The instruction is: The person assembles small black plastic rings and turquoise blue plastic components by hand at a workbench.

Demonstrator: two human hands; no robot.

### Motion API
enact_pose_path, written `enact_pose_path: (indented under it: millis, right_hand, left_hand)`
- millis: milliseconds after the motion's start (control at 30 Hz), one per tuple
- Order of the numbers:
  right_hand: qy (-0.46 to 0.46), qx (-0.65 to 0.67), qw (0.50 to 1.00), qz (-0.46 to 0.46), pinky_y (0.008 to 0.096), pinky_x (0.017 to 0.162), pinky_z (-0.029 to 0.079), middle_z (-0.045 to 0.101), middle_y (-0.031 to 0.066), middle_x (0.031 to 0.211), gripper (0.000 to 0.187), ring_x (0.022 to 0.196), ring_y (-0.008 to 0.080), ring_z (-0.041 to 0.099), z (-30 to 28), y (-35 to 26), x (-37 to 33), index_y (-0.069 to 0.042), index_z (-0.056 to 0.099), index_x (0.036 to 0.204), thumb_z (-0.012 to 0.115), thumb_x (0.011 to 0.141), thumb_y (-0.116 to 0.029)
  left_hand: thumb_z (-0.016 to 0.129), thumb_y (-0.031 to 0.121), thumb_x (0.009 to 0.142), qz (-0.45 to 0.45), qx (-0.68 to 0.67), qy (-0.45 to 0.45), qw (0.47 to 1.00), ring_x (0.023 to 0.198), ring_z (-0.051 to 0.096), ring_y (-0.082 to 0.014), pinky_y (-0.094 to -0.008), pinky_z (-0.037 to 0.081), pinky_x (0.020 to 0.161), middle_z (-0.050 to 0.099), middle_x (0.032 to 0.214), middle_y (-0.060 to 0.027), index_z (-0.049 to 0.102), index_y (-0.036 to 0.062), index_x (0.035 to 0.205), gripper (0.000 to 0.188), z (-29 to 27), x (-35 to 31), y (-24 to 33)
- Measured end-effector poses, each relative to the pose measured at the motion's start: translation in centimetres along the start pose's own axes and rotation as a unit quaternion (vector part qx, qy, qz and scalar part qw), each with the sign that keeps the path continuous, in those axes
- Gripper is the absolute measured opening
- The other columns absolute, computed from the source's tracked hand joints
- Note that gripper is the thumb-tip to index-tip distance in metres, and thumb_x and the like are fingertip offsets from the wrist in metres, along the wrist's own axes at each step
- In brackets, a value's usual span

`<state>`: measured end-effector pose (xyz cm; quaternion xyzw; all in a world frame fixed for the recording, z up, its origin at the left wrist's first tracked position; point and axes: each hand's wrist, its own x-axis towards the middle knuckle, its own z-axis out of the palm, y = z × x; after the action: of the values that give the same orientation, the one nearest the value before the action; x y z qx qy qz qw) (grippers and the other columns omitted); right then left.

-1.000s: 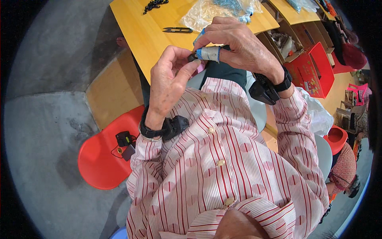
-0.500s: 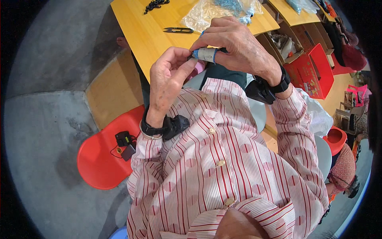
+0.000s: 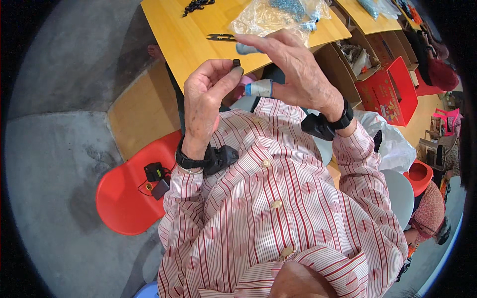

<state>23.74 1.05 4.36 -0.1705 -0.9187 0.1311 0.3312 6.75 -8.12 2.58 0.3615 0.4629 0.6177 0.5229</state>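
My left hand (image 3: 204, 97) is closed in a pinch. Between its thumb and fingertips sits a small black piece (image 3: 236, 63), its exact kind too small to tell. To its right, my right hand (image 3: 304, 72) is apart from the piece, thumb and fingers spread with nothing seen between them. Its thumb is wrapped in blue and white tape (image 3: 259, 88), and a forefinger wears a similar pale blue wrap (image 3: 247, 48). Just beyond that forefinger lies a pair of black thread snips (image 3: 218, 37) on the yellow table (image 3: 186, 57).
Several small black pieces (image 3: 198, 6) lie on the table's far side, beside a clear plastic bag (image 3: 253, 20) with blue bits. Right of the table stand cardboard boxes (image 3: 365, 72) and a red box (image 3: 395, 94). A red chair (image 3: 124, 198) holding small black devices is at left.
My right hand has come away from the left, its thumb and fingers parting. The small black piece stays in my left hand's pinch.
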Motion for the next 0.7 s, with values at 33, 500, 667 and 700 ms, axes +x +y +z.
enact_pose_path:
  millis: [33,500,667,700]
  right_hand:
    - [-0.001,0.015,1.000,0.001,0.0391,0.084,0.044,0.062,0.0047,0.096,0.092,0.092,0.0286,0.055,0.1,-0.2,-0.2,-0.019,0.043,0.138,0.059,0.052,0.009]
    - [0.070,0.154,0.977,0.128,0.0349,0.078,0.049,0.065,0.0101,0.094,0.022,0.091,0.0249,0.062,0.0,1.3,-0.7,-0.008,0.071,0.099,0.069,0.083,-0.022]
    - [0.066,0.142,0.981,0.114,0.0356,0.078,0.048,0.064,0.0100,0.094,0.020,0.090,0.0261,0.060,0.3,0.8,-0.7,-0.008,0.071,0.095,0.071,0.081,-0.023]
    - [0.060,0.099,0.990,0.079,0.0362,0.077,0.048,0.063,0.0098,0.092,0.020,0.089,0.0262,0.059,0.1,0.6,-0.4,-0.008,0.071,0.094,0.071,0.080,-0.022]
  left_hand:
    - [0.064,0.012,0.087,0.000,0.000,0.000,1.000,0.066,0.060,-0.0091,-0.0208,0.046,0.062,0.068,0.084,-0.0074,0.060,-0.0013,0.100,0.018,0.1,0.0,0.0]
    - [0.065,0.009,0.086,0.031,0.155,0.044,0.987,0.086,0.060,-0.0111,-0.0232,0.047,0.080,0.065,0.094,-0.0070,0.062,-0.0040,0.102,0.021,1.0,-0.5,0.2]
    - [0.066,0.009,0.084,0.112,0.270,0.061,0.954,0.077,0.060,-0.0106,-0.0228,0.048,0.071,0.066,0.085,-0.0081,0.063,-0.0044,0.096,0.018,1.4,-0.4,-0.1]
    - [0.066,0.007,0.082,0.142,0.292,0.066,0.943,0.071,0.062,-0.0109,-0.0232,0.050,0.065,0.067,0.079,-0.0098,0.064,-0.0051,0.093,0.016,1.4,-0.4,-0.2]
